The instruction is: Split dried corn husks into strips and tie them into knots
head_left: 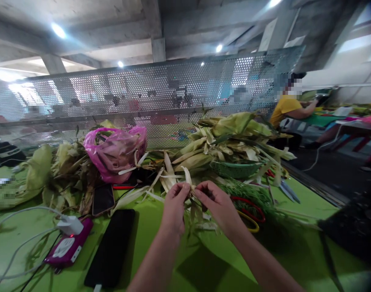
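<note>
My left hand (174, 202) and my right hand (217, 202) meet over the green table (209, 267), both pinched on a bundle of pale corn husk strips (189, 187). The strips fan upward from between my fingertips and hang down below my hands. Behind my hands lies a big pile of corn husks (230, 138), part of it in a green basket (234, 168).
A pink plastic bag (115, 152) and more husks (63, 170) lie at left. Phones (110, 247), a charging pink power bank (68, 245) with white cables sit near left. Scissors (287, 190), rubber bands (249, 209), a perforated metal screen (161, 93) and a seated person (287, 107) at right.
</note>
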`<action>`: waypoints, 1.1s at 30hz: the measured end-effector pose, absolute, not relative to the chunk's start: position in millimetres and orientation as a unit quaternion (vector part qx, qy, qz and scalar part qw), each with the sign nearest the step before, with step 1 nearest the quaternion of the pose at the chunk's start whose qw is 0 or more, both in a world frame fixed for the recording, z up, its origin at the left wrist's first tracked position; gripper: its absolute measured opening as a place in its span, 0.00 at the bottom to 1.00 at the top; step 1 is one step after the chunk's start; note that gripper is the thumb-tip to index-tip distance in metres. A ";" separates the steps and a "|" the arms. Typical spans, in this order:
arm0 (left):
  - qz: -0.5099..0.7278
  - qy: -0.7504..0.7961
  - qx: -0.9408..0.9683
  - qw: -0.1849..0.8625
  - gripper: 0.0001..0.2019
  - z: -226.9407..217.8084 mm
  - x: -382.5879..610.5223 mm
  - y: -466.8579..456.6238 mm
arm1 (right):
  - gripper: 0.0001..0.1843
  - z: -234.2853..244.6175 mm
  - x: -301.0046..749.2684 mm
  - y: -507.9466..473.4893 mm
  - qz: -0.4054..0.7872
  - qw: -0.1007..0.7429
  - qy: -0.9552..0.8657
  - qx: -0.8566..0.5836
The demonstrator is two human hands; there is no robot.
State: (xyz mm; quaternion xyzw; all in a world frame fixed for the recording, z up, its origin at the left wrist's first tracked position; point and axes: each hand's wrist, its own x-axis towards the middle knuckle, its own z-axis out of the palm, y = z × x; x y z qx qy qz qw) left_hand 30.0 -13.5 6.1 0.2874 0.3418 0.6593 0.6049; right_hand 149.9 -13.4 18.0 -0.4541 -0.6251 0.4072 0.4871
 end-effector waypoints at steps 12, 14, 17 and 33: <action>0.701 0.324 0.161 0.614 0.14 10.3 26.5 -14.7 | 0.05 1.8 123.3 -17.2 0.228 0.434 -0.689 -0.534; 0.702 0.313 0.144 0.623 0.13 11.0 26.1 -15.1 | 0.05 2.2 118.9 -17.7 0.189 0.431 -0.696 -0.542; 0.716 0.285 0.139 0.622 0.11 14.9 21.7 -13.4 | 0.04 -0.6 115.2 -15.0 0.237 0.443 -0.686 -0.526; 0.817 0.190 0.103 0.534 0.04 38.4 -52.5 -3.0 | 0.08 -2.8 131.8 -19.0 0.240 0.283 -0.848 -0.378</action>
